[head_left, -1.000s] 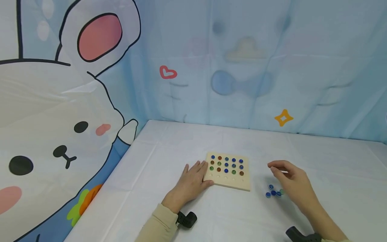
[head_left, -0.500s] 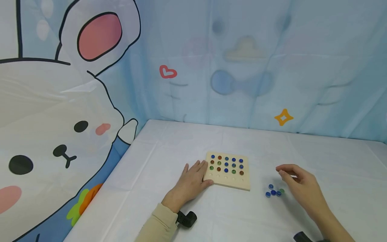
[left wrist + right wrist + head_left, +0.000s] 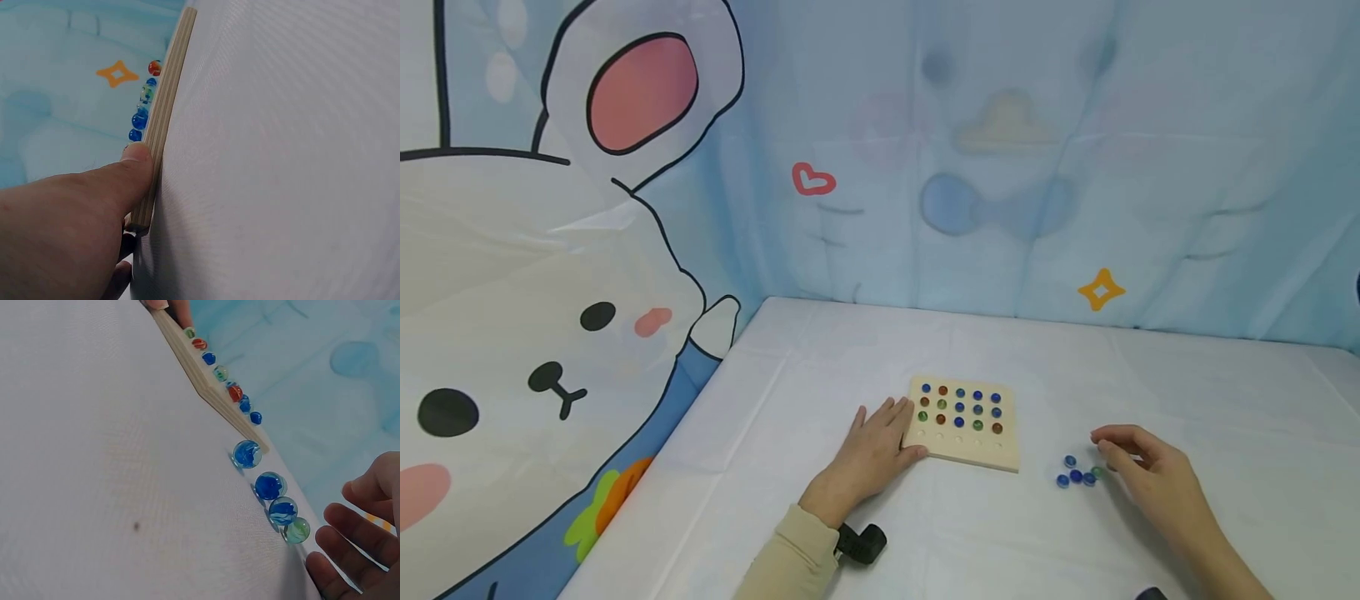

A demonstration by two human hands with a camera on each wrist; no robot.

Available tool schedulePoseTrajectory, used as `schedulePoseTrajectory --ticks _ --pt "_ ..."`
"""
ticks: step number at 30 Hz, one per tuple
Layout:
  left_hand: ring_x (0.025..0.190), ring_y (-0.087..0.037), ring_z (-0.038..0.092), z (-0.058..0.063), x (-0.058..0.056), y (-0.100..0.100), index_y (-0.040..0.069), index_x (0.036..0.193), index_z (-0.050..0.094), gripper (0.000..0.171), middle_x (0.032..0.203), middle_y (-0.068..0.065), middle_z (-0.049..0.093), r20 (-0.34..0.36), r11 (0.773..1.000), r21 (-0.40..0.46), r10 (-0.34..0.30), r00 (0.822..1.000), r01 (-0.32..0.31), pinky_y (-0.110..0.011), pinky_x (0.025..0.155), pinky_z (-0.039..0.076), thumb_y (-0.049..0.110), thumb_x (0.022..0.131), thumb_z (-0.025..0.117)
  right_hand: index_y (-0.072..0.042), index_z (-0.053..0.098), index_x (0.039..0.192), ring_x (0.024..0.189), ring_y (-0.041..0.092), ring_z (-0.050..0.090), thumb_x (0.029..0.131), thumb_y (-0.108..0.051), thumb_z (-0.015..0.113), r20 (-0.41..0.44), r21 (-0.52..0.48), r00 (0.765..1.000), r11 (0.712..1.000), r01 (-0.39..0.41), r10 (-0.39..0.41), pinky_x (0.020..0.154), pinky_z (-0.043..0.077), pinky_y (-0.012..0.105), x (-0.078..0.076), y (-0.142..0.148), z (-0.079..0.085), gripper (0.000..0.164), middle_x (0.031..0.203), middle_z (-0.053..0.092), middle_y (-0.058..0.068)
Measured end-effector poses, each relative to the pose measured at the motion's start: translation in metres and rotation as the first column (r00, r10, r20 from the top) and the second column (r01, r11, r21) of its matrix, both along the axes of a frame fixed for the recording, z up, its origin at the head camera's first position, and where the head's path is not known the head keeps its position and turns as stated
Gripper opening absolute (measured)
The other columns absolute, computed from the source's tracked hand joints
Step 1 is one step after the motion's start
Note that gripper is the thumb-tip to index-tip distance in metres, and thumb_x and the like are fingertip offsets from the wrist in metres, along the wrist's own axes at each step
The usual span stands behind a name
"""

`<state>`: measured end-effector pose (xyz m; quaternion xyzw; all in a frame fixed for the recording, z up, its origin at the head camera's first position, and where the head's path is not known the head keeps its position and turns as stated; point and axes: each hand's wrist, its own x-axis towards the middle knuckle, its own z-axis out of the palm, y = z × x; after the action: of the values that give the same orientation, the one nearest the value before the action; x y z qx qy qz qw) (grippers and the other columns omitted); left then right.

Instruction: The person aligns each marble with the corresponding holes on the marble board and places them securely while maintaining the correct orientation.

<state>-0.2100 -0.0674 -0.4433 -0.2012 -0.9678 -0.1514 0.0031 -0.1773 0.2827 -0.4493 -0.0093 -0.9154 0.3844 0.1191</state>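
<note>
A light wooden board [image 3: 973, 451] with rows of dimples lies on the white table; blue, green and red-brown marbles [image 3: 959, 407] fill its upper rows, and the front row is bare. My left hand [image 3: 859, 468] rests at the board's left front corner, fingers extended along the left side and thumb [image 3: 134, 164] against the front edge. To the right, several loose glass marbles [image 3: 270, 485], mostly blue with one green, lie in a small cluster. My right hand [image 3: 1157, 479] hovers just right of them, fingers loosely bent and nothing visible between them.
A white cloth [image 3: 1000, 542] covers the table. Behind it hangs a blue curtain [image 3: 880, 250], and a printed cartoon animal [image 3: 625, 258] fills the left side. A black wrist camera [image 3: 862, 543] sits on the left wrist.
My right hand has moved right and a little toward the near side, uncovering the green marble. My left hand, the board and the marbles keep their places.
</note>
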Motion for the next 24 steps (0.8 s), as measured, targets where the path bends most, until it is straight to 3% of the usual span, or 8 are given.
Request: schedulePoseTrajectory --ticks 9,17,24 --pt "0.151 -0.025 0.03 0.0 -0.001 -0.002 0.009 0.156 0.031 0.071 0.161 -0.006 0.034 0.011 1.0 0.016 0.008 1.0 -0.008 -0.056 0.122 0.022 0.047 0.1 0.053 -0.011 0.069 0.116 0.087 -0.02 0.052 0.102 -0.027 0.057 0.004 -0.058 0.999 0.998 0.032 -0.032 0.071 0.045 0.003 0.001 0.002 -0.01 0.025 0.105 0.07 -0.009" --pt "0.151 -0.025 0.03 -0.001 -0.001 -0.004 0.01 0.156 0.032 0.07 0.161 -0.006 0.034 0.015 1.0 0.018 0.013 1.0 -0.014 -0.057 0.122 0.022 0.046 0.1 0.054 -0.01 0.068 0.114 0.086 -0.018 0.051 0.101 -0.021 0.056 -0.014 -0.012 0.999 0.999 0.038 -0.039 0.071 0.043 0.002 0.0 -0.003 -0.014 0.02 0.114 0.071 0.009" --pt "0.15 -0.025 0.031 -0.002 -0.001 -0.004 0.009 0.155 0.033 0.07 0.161 -0.006 0.035 0.012 1.0 0.016 0.016 1.0 -0.016 -0.057 0.121 0.023 0.046 0.099 0.055 -0.009 0.066 0.116 0.086 -0.015 0.052 0.094 -0.002 0.057 -0.041 0.034 0.998 0.998 -0.05 0.051 0.071 0.045 0.004 0.003 -0.003 -0.014 0.025 0.112 0.07 0.01"
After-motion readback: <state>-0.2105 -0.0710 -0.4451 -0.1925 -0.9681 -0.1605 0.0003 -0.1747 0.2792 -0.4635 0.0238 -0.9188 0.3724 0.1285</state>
